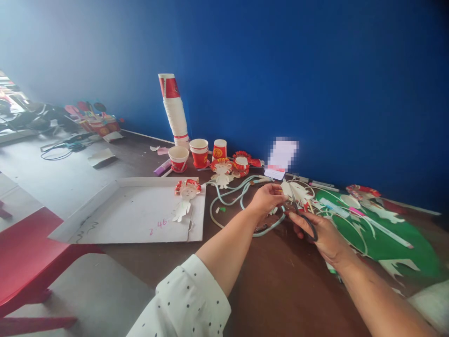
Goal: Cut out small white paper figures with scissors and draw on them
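Note:
My left hand (268,201) pinches a white paper cutout (297,191) at its left edge. Around the handles of a pair of dark scissors (310,229) my right hand (321,238) is closed, and the blades reach up to the cutout. Behind and below my hands lies a light blue cable (242,189) in loops. On a white cardboard tray (129,210) to the left rests a paper figure (187,189) with a red curled rim round its drawn head. A similar figure (221,172) lies just behind the cable.
Red-and-white paper cups (199,152) stand near the blue wall beside a tall cup stack (174,114). At right, a green round sheet (396,238) carries paper scraps and a pink-and-white marker (387,229). A red chair (31,257) is at the left.

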`<state>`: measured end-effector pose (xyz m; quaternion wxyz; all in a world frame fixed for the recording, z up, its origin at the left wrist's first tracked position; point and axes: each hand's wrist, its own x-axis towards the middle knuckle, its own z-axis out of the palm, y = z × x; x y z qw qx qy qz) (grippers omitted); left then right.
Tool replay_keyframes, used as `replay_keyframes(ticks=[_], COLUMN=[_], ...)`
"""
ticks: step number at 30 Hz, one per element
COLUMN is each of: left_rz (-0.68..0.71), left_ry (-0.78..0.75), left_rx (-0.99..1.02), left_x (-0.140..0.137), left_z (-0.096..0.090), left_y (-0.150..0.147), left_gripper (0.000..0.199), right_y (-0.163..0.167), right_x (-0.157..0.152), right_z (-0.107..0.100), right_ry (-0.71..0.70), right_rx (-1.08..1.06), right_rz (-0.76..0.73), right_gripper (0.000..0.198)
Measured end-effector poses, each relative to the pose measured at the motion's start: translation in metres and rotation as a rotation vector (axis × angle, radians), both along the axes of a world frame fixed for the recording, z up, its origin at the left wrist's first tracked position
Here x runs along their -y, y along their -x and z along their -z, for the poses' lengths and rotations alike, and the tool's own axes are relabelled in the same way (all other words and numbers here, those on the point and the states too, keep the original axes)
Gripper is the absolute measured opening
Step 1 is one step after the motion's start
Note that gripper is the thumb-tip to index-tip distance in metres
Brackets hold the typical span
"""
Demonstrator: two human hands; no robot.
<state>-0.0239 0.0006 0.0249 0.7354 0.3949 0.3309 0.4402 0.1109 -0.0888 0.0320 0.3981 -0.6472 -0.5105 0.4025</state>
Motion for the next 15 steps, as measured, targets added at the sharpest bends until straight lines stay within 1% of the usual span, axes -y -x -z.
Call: replay_keyframes(ticks=[4, 8, 15], left_rz=[-0.008, -0.004, -0.023], left_ry=[0.004, -0.002, 0.017], left_rx=[0.015, 0.038, 0.046], left_x=[-0.0006, -0.0011, -0.0009], left_z=[0.0020, 0.0034, 0.0007], left_y=[-0.0002, -0.0006, 0.0000], left_gripper=[0.032, 0.031, 0.037], right_y=[-0.0015, -0.0029, -0.0049], right_x=[-0.0002, -0.0007, -0.0005], right_z=[0.0011, 0.0020, 0.0005], right_ry=[-0.001, 0.013, 0.031], right_rx=[0.035, 0.021, 0.034], right_rz=[-0.003, -0.002, -0.011], right_gripper=[0.048, 0.047, 0.044])
